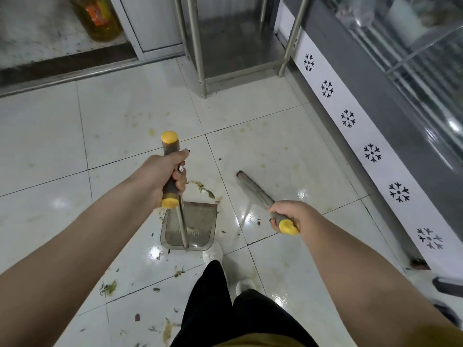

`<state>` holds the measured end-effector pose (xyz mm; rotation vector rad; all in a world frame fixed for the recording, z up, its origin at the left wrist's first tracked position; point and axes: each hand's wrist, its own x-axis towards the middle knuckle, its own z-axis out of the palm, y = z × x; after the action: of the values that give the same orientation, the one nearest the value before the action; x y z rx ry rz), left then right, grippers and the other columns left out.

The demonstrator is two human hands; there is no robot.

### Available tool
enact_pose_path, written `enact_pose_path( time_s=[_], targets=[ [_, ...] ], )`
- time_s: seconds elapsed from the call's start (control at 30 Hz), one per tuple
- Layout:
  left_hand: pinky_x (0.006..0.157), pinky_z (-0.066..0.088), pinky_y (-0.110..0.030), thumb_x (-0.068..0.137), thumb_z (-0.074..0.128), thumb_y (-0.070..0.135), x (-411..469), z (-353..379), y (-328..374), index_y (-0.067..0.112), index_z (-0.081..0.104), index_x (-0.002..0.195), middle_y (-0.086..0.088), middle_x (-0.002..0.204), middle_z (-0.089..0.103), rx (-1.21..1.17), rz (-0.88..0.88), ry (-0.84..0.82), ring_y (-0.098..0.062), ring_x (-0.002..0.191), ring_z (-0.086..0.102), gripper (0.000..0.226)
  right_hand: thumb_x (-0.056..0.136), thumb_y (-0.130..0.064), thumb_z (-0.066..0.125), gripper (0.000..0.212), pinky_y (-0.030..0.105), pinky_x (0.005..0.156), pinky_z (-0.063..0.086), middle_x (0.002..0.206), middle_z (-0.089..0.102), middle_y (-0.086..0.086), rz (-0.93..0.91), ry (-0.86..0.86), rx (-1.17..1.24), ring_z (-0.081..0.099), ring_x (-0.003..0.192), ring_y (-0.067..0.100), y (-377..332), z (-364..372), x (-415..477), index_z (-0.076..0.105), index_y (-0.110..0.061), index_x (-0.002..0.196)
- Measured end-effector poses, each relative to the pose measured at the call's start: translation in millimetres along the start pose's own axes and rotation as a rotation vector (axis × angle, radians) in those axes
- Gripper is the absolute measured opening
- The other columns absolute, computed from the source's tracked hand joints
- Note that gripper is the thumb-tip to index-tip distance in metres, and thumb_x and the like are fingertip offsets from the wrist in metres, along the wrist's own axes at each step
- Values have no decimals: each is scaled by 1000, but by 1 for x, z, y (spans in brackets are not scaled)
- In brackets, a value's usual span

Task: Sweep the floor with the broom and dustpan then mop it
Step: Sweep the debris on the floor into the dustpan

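Right hand (288, 216): fingers clenching around the yellow-capped grip of the broom (253, 190), whose blurred head is angling toward the floor (288, 151). Left hand (165, 175): fingers wrapping the grey-and-yellow handle of the dustpan (190, 224), whose tray is resting on the tiles just ahead of a white shoe (213, 254). Food scraps (203, 191) are lying beside the tray's front edge.

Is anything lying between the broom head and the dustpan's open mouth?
Nothing visible blocks it. Bare wet tile separates the broom head from the dustpan; the only things near the mouth are food scraps, which are what needs sweeping in.
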<state>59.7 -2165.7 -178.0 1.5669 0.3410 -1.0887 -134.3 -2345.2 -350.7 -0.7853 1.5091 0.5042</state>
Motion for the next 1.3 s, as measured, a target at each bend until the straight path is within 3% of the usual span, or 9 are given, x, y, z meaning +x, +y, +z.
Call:
enact_pose_path(
  time_s=[0.17,0.27,0.47,0.6,0.73,0.87,1.03,1.2,1.3],
  targets=[
    [33,29,-8,93,58,23,-37,3,-35,15,41,68,2,54,35,-41,31,23,-4,26,32,32,97,-10,49,5,19,36,47,79,47,11,15,-80,36,47,26,15,51,-2,1,46,-6,95],
    [33,29,-8,94,57,24,-59,0,-60,14,40,68,-1,59,32,-33,39,40,-5,25,31,32,98,-13,47,9,18,34,45,83,50,11,56,-166,17,45,24,14,76,6,-4,48,-6,92],
    [33,28,-8,93,57,24,-92,-19,-101,14,42,71,-1,60,34,-102,46,87,-5,26,30,29,97,-27,53,31,16,30,43,52,53,12,139,-311,-182,47,27,10,79,10,-26,47,3,90],
    [32,28,-8,93,58,22,-104,-32,-116,14,42,69,3,45,36,-170,37,128,-5,25,30,30,94,-32,55,38,15,29,41,66,47,6,116,-280,-215,47,28,8,75,-7,-28,50,5,91],
    [32,28,-8,93,58,22,-111,-44,-128,14,41,68,2,52,36,-194,12,122,-4,26,31,31,94,-32,57,33,15,29,41,57,54,10,50,-162,-212,46,26,9,75,-26,-29,47,0,92],
    [32,28,-9,93,58,23,-113,-56,-135,15,42,69,3,50,36,-188,-15,88,-4,27,31,30,97,-23,50,24,14,29,41,74,47,11,-47,-37,-190,44,23,10,79,-44,-20,44,-4,85],
    [32,28,-9,92,59,25,-110,-60,-143,15,41,69,2,52,33,-159,-47,66,-5,26,31,31,97,-15,49,18,15,30,41,77,42,11,-52,75,-155,46,23,14,95,-60,4,44,-6,83],
    [32,28,-9,92,58,25,-106,-65,-146,15,40,68,1,50,33,-132,-52,55,-6,26,30,32,98,-17,49,13,17,32,44,77,47,16,38,-11,-210,43,23,13,126,-30,11,42,-5,98],
    [32,28,-10,92,59,25,-106,-64,-149,14,42,69,1,49,34,-107,-59,45,-6,26,31,30,97,-16,50,15,17,35,45,79,47,14,61,-103,-134,42,23,12,149,6,4,42,-6,92]
  ],
)
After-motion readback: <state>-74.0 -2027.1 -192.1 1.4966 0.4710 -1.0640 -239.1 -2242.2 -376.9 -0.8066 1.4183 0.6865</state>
